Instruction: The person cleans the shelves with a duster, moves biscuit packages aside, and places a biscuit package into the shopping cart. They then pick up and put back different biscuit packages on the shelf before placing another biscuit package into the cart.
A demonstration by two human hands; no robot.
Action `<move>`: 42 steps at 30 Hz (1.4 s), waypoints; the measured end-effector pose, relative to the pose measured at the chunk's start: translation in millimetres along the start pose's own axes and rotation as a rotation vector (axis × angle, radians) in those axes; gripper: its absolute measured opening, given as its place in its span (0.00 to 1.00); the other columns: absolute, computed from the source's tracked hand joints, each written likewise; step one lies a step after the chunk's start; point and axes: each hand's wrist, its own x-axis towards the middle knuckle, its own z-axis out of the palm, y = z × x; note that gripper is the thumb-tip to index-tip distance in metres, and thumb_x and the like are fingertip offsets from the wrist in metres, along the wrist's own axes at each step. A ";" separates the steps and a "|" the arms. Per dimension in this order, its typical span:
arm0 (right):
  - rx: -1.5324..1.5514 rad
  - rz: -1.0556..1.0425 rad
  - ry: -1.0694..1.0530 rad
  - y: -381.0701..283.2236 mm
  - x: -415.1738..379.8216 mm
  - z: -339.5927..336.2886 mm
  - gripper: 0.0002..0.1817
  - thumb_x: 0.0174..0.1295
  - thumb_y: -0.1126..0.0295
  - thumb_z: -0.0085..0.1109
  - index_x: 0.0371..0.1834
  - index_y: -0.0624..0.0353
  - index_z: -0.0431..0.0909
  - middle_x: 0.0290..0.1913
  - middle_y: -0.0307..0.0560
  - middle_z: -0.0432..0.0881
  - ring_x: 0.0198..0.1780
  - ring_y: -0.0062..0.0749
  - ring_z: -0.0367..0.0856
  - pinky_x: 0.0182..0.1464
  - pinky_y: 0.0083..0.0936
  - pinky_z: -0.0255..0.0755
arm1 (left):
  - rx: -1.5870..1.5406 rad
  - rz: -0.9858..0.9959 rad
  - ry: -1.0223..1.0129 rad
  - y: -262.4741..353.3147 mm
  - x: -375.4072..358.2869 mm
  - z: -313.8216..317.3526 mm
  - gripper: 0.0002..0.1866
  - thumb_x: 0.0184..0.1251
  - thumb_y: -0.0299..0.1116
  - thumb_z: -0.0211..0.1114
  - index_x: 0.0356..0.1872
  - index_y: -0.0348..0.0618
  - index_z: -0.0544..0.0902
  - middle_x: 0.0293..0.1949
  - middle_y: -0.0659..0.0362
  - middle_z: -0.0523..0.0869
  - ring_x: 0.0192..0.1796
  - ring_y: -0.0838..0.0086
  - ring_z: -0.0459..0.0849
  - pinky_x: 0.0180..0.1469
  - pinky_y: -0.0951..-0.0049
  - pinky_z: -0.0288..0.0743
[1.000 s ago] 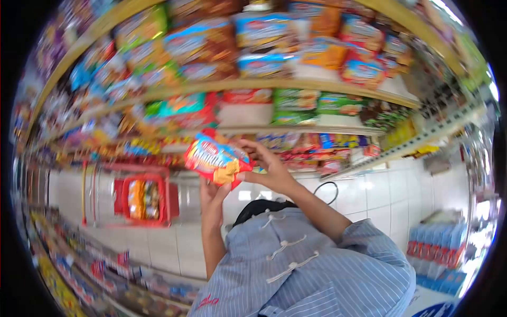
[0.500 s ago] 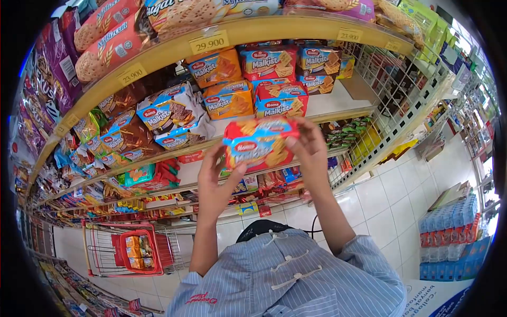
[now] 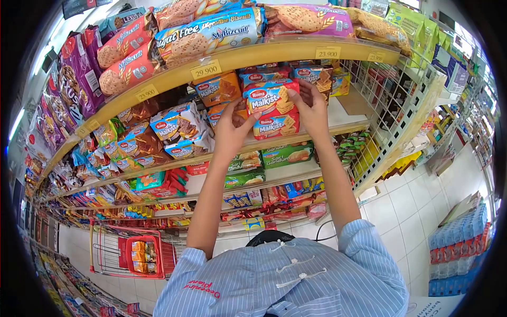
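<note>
A red and blue pack of Roma Malkist crackers [image 3: 270, 100] is held between my two hands, on top of another red Malkist pack [image 3: 276, 127] on the shelf. My left hand [image 3: 235, 124] grips its left end, thumb on the lower front. On the right end, my right hand [image 3: 311, 105] has its thumb on the front and its fingers around the far side. Orange Malkist packs [image 3: 217, 90] stand left of it, partly behind my left hand. Brown Malkist packs [image 3: 316, 76] are stacked behind my right hand.
Above runs a yellow shelf edge [image 3: 264, 53] with price tags, biscuit packs on top. Green Sari Gandum packs [image 3: 288, 155] fill the shelf below. A white wire grid [image 3: 380, 100] closes the shelf's right side. A shopping cart [image 3: 129, 251] with a red basket stands lower left.
Both hands have carried the cracker pack forward and up, from in front of the shelf to the top of the red stack. My arms are now stretched further out.
</note>
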 end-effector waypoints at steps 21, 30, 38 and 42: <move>0.043 0.103 -0.133 2.0 -29.8 -6.0 0.30 0.62 0.70 0.67 0.62 0.74 0.66 0.55 0.55 0.79 0.56 0.32 0.80 0.59 0.26 0.73 | -0.237 0.034 0.093 -13.0 -30.4 23.9 0.31 0.65 0.30 0.67 0.67 0.32 0.68 0.51 0.54 0.79 0.53 0.73 0.79 0.54 0.73 0.74; 0.057 0.114 -0.026 0.9 -41.3 2.0 0.27 0.62 0.71 0.66 0.61 0.74 0.68 0.54 0.56 0.79 0.55 0.32 0.79 0.58 0.26 0.73 | -0.068 0.023 -0.027 -7.6 -31.4 10.7 0.35 0.65 0.32 0.67 0.71 0.37 0.65 0.56 0.53 0.77 0.55 0.72 0.78 0.55 0.72 0.74; -0.233 -0.057 0.081 -3.0 -66.3 -6.5 0.23 0.66 0.68 0.63 0.60 0.68 0.71 0.58 0.52 0.77 0.57 0.30 0.77 0.58 0.25 0.72 | -0.037 0.206 0.168 -21.8 -102.9 -7.7 0.24 0.65 0.28 0.65 0.62 0.34 0.74 0.49 0.50 0.81 0.51 0.65 0.82 0.57 0.68 0.73; -0.148 -0.029 0.098 -25.2 -109.5 -1.6 0.13 0.68 0.67 0.60 0.48 0.66 0.78 0.46 0.48 0.83 0.43 0.26 0.81 0.49 0.24 0.75 | -0.183 -0.164 0.157 -97.1 -222.5 -11.2 0.17 0.67 0.27 0.64 0.55 0.33 0.78 0.46 0.52 0.85 0.50 0.68 0.84 0.55 0.69 0.75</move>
